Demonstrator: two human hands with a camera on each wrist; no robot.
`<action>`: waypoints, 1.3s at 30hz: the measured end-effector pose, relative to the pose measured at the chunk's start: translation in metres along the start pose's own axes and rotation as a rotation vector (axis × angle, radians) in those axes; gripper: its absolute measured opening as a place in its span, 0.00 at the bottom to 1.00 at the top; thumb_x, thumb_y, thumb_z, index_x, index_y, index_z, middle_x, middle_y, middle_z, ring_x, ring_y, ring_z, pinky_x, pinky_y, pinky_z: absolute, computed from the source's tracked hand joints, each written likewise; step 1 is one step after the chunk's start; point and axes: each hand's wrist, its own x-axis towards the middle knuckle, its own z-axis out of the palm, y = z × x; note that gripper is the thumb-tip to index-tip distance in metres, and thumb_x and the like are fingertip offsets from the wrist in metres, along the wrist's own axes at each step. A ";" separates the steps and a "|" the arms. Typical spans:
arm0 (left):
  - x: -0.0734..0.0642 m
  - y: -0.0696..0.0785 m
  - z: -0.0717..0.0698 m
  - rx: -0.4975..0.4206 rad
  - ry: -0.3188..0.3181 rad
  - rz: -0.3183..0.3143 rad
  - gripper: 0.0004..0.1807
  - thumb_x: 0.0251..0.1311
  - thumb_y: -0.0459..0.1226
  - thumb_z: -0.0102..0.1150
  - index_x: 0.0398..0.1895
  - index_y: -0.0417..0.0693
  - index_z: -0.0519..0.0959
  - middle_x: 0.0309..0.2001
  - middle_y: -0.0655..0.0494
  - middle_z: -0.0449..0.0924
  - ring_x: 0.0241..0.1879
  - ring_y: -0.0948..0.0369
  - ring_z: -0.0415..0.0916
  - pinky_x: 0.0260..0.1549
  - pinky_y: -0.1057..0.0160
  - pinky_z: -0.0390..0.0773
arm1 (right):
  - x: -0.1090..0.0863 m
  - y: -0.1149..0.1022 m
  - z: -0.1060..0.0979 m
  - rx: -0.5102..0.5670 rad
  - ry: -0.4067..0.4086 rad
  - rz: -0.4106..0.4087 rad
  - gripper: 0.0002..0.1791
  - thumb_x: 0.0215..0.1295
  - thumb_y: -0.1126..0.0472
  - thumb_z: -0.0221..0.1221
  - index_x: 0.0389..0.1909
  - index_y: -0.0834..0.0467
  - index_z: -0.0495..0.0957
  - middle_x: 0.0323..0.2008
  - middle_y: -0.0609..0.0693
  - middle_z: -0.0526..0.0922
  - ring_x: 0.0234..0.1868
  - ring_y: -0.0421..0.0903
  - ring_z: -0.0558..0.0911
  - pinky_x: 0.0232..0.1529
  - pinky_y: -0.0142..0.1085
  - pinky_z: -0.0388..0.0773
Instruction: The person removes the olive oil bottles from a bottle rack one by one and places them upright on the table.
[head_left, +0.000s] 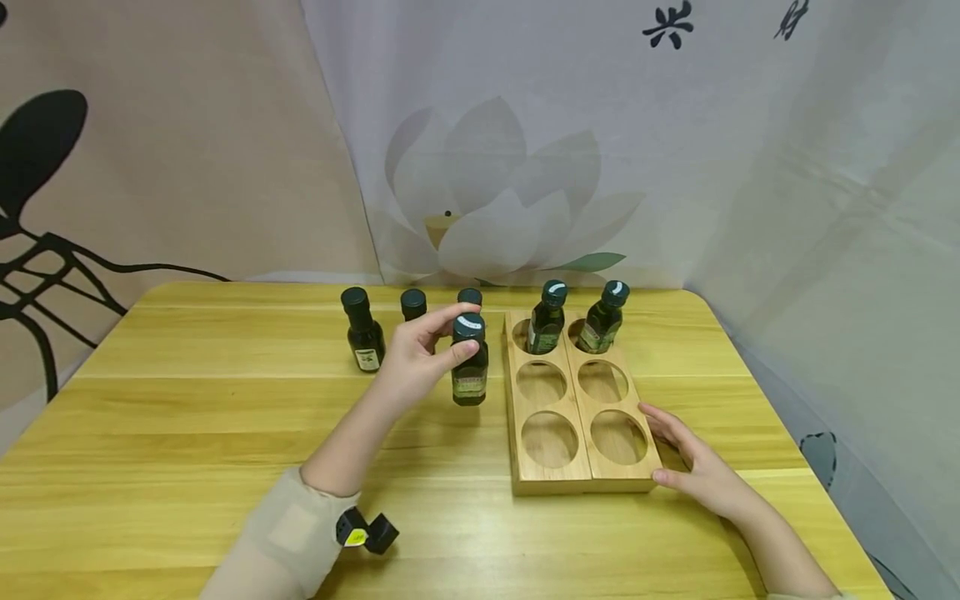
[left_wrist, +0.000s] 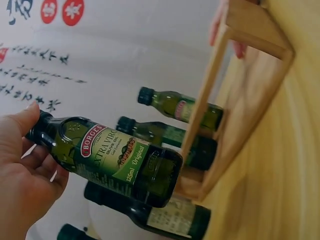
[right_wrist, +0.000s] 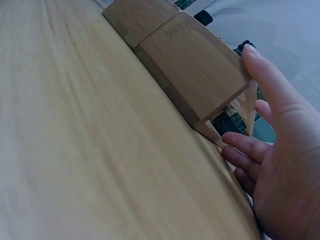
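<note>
My left hand [head_left: 411,360] holds a small green glass olive oil bottle [head_left: 469,379] by its capped neck, between thumb and fingers. The bottle is raised left of a wooden bottle rack [head_left: 552,483]; its label [left_wrist: 107,150] shows in the left wrist view. In the rack's far holes stand two similar bottles, one on the left [head_left: 547,323] and one on the right [head_left: 602,321]. At the rack's near right corner rests my right hand [head_left: 701,477], thumb at the front corner and fingers spread loosely along the open side.
Left of the rack stand three more dark bottles: one in plain view [head_left: 366,340], a middle one [head_left: 413,303] and a third [head_left: 470,296], the last two partly hidden by my left hand. A printed curtain [head_left: 510,167] hangs behind the wooden table [head_left: 187,417].
</note>
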 end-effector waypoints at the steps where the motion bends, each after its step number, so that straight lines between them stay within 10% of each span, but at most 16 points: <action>1: 0.000 -0.002 0.000 0.008 -0.007 -0.002 0.21 0.57 0.27 0.64 0.56 0.40 0.77 0.41 0.48 0.81 0.39 0.58 0.76 0.34 0.66 0.76 | 0.000 0.000 0.000 0.005 -0.001 -0.001 0.45 0.60 0.70 0.61 0.75 0.49 0.50 0.69 0.61 0.59 0.65 0.34 0.62 0.58 0.22 0.56; 39: -0.009 -0.048 0.000 0.082 -0.038 -0.052 0.24 0.59 0.34 0.65 0.60 0.45 0.76 0.43 0.50 0.81 0.44 0.57 0.77 0.40 0.57 0.77 | 0.000 -0.005 0.000 -0.003 0.004 -0.001 0.45 0.60 0.70 0.61 0.75 0.49 0.50 0.69 0.60 0.59 0.65 0.34 0.62 0.58 0.22 0.57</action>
